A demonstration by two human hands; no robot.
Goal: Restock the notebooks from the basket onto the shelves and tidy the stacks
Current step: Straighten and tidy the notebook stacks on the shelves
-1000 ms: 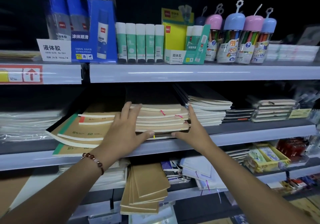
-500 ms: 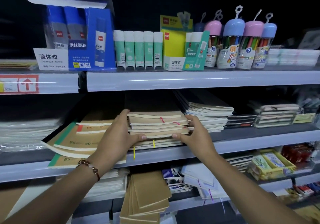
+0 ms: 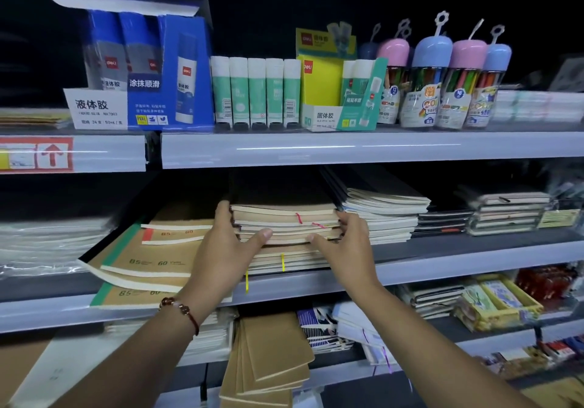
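the big grey shelf unit (image 3: 363, 148) fills the view, with three rows you can see. on the middle shelf (image 3: 442, 268) sits a stack of brown notebooks (image 3: 284, 215), right in the middle, with thin pink and yellow ribbons poking out of the pages. the top part of the stack is held a bit apart from the lower books. the left hand (image 3: 221, 249) is pressed on the left side of that top part, fingers at the edge and thumb on the front. the right hand (image 3: 344, 243) does the same on the right side, so both hands grip the bundle between them. to the left lie bigger tan b5 notebooks (image 3: 148, 262) with green spines, spread out and sticking over the shelf edge. to the right is a pile of white notebooks (image 3: 382, 215), just beside the brown stack. on the top shelf stands a blue glue box (image 3: 148, 72), then a row of green glue sticks (image 3: 256, 91), then pen tubs (image 3: 433, 76) with pink and blue lids. on the low shelf some small brown notebooks (image 3: 271, 357) fan out, leaning past the edge. a red bead bracelet (image 3: 183, 309) is on the left wrist.
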